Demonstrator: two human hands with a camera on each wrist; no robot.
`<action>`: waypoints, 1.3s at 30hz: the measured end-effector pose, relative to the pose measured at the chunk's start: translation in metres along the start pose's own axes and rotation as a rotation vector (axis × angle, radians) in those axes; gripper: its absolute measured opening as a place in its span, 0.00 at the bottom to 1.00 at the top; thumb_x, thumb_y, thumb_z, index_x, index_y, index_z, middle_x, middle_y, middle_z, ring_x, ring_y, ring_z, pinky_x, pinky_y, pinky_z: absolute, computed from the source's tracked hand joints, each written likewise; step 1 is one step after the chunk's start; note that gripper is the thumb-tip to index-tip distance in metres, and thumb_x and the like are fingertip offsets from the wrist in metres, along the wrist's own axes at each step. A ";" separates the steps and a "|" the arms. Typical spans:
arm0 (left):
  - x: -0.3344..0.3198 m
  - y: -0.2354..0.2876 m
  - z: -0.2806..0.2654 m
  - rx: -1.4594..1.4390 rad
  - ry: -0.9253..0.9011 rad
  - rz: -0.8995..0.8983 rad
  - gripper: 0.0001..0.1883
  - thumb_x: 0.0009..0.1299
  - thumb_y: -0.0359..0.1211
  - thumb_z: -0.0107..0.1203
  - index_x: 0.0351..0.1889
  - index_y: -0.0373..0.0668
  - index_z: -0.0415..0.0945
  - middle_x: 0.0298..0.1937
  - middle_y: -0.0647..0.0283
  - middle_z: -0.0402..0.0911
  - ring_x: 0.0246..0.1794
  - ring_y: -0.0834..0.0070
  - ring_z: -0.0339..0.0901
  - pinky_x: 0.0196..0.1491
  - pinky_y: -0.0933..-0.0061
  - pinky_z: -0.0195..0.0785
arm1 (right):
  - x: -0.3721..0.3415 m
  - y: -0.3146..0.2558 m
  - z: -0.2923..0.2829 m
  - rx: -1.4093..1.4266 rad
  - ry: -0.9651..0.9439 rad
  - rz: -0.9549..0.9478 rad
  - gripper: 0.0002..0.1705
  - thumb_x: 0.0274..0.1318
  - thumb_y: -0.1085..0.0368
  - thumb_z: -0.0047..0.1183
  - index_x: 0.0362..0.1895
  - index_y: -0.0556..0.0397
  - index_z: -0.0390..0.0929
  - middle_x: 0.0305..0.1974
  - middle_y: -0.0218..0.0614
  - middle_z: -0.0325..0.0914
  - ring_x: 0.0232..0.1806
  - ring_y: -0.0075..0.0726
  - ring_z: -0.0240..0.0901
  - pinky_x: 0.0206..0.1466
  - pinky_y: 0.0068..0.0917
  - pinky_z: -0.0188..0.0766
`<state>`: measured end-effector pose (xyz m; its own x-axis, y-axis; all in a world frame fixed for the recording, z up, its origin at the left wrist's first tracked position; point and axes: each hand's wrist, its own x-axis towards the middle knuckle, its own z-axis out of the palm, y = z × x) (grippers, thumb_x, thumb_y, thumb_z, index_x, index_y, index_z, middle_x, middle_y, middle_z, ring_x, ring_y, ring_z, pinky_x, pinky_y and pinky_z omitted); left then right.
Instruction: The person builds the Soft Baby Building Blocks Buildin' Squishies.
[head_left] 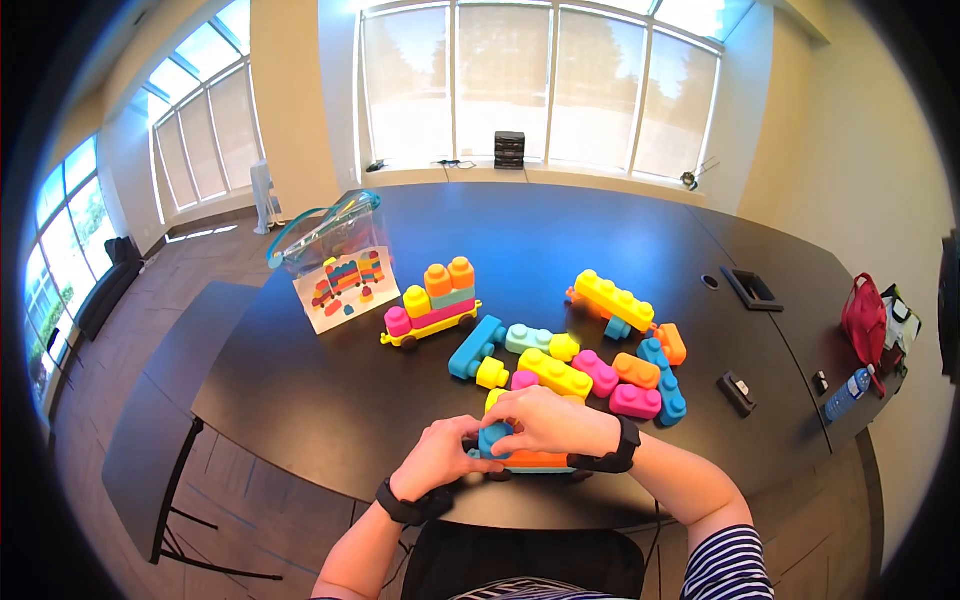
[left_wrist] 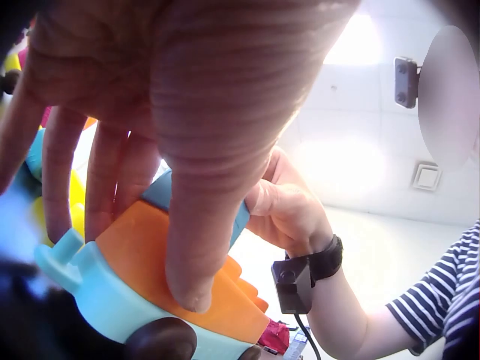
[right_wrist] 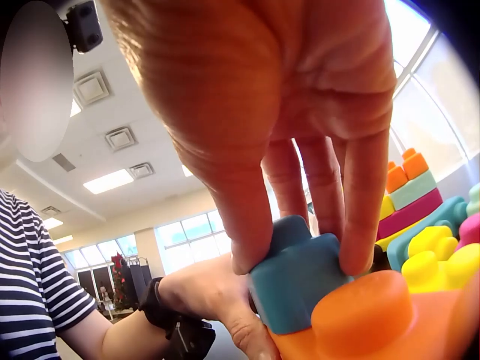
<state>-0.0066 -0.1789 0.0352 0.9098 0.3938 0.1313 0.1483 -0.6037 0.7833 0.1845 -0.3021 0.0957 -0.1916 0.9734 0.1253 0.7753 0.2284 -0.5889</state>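
Observation:
Near the table's front edge, a light-blue wheeled base (left_wrist: 112, 292) carries a long orange block (left_wrist: 139, 240). A blue block (right_wrist: 296, 281) is at the left end of the orange block (right_wrist: 367, 315). The right hand (head_left: 560, 422) pinches the blue block from above between thumb and fingers, as the right wrist view shows. The left hand (head_left: 437, 458) grips the left end of the orange block and base, its thumb (left_wrist: 191, 277) on the near side and its fingers on the far side. Whether the blue block is fully seated cannot be told.
Loose blocks, among them a yellow one (head_left: 555, 375) and a pink one (head_left: 635, 401), lie just beyond the hands. Farther back stand a built wagon (head_left: 430, 318), a yellow-topped build (head_left: 613, 300) and a clear bag with a picture card (head_left: 345, 290). A bottle (head_left: 848, 394) is at right.

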 end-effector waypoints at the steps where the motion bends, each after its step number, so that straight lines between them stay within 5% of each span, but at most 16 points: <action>1: 0.000 0.003 -0.001 0.014 -0.016 -0.021 0.26 0.53 0.41 0.84 0.46 0.39 0.87 0.38 0.58 0.89 0.39 0.61 0.84 0.49 0.63 0.77 | 0.000 0.001 0.001 -0.003 0.002 0.000 0.22 0.55 0.58 0.72 0.50 0.57 0.86 0.42 0.46 0.85 0.46 0.53 0.84 0.51 0.43 0.79; 8: 0.001 0.009 -0.005 0.048 -0.045 -0.053 0.28 0.53 0.42 0.84 0.49 0.39 0.87 0.42 0.55 0.91 0.46 0.57 0.88 0.54 0.60 0.80 | -0.005 0.006 0.008 0.003 0.075 -0.044 0.20 0.58 0.59 0.73 0.52 0.53 0.86 0.40 0.39 0.84 0.40 0.45 0.84 0.47 0.38 0.81; 14: -0.001 0.005 -0.004 0.031 -0.049 -0.032 0.29 0.53 0.41 0.84 0.51 0.39 0.87 0.45 0.54 0.91 0.49 0.57 0.89 0.57 0.60 0.80 | -0.018 0.007 -0.010 0.010 0.023 -0.006 0.25 0.59 0.60 0.72 0.59 0.51 0.85 0.46 0.41 0.87 0.45 0.47 0.85 0.51 0.40 0.81; 17: 0.000 0.005 -0.006 -0.043 -0.038 0.024 0.31 0.54 0.40 0.83 0.53 0.39 0.85 0.48 0.53 0.90 0.51 0.57 0.89 0.58 0.60 0.80 | -0.033 0.005 -0.040 -0.018 0.151 0.147 0.26 0.59 0.57 0.72 0.58 0.54 0.85 0.47 0.44 0.86 0.46 0.51 0.83 0.53 0.41 0.79; 19: -0.001 0.007 -0.007 -0.103 -0.027 0.038 0.31 0.55 0.39 0.83 0.55 0.38 0.84 0.49 0.54 0.90 0.52 0.57 0.89 0.59 0.60 0.80 | -0.041 0.039 -0.050 -0.134 0.295 0.075 0.27 0.58 0.60 0.73 0.61 0.52 0.85 0.48 0.45 0.86 0.48 0.46 0.83 0.52 0.38 0.80; 21: -0.001 0.011 -0.008 -0.139 -0.027 0.024 0.32 0.56 0.38 0.83 0.56 0.38 0.83 0.49 0.54 0.90 0.53 0.57 0.89 0.60 0.60 0.80 | -0.050 0.046 -0.067 -0.171 0.315 0.230 0.25 0.58 0.61 0.73 0.59 0.53 0.85 0.47 0.45 0.86 0.46 0.45 0.82 0.52 0.38 0.80; 24: -0.001 0.010 -0.007 -0.093 -0.029 0.065 0.29 0.59 0.33 0.81 0.57 0.36 0.82 0.48 0.60 0.90 0.51 0.73 0.87 0.60 0.66 0.81 | -0.063 0.079 -0.076 -0.267 0.412 0.246 0.23 0.56 0.61 0.74 0.55 0.55 0.86 0.43 0.43 0.86 0.45 0.42 0.82 0.51 0.37 0.80; 27: 0.000 0.012 -0.007 -0.145 -0.029 0.023 0.28 0.58 0.35 0.81 0.54 0.35 0.83 0.50 0.55 0.90 0.51 0.60 0.89 0.60 0.61 0.82 | -0.065 0.093 -0.074 -0.308 0.371 0.326 0.21 0.56 0.61 0.73 0.52 0.56 0.87 0.42 0.43 0.86 0.44 0.43 0.82 0.50 0.37 0.80; 35: -0.003 0.020 -0.012 -0.118 -0.023 0.005 0.27 0.58 0.31 0.80 0.55 0.34 0.84 0.50 0.56 0.90 0.50 0.64 0.90 0.59 0.64 0.84 | -0.030 0.117 -0.031 -0.470 0.206 0.299 0.21 0.55 0.55 0.72 0.48 0.54 0.85 0.45 0.42 0.85 0.52 0.51 0.82 0.55 0.46 0.79; 39: -0.003 0.018 -0.011 -0.120 -0.018 0.006 0.27 0.58 0.30 0.80 0.55 0.34 0.84 0.50 0.56 0.90 0.50 0.63 0.90 0.59 0.64 0.84 | -0.012 0.110 -0.026 -0.513 0.139 0.478 0.29 0.54 0.53 0.73 0.53 0.50 0.75 0.44 0.43 0.84 0.52 0.54 0.81 0.54 0.49 0.78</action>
<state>-0.0111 -0.1830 0.0556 0.9176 0.3772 0.1255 0.0969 -0.5183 0.8497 0.2874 -0.2886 0.0503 0.2923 0.9539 0.0682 0.9471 -0.2789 -0.1589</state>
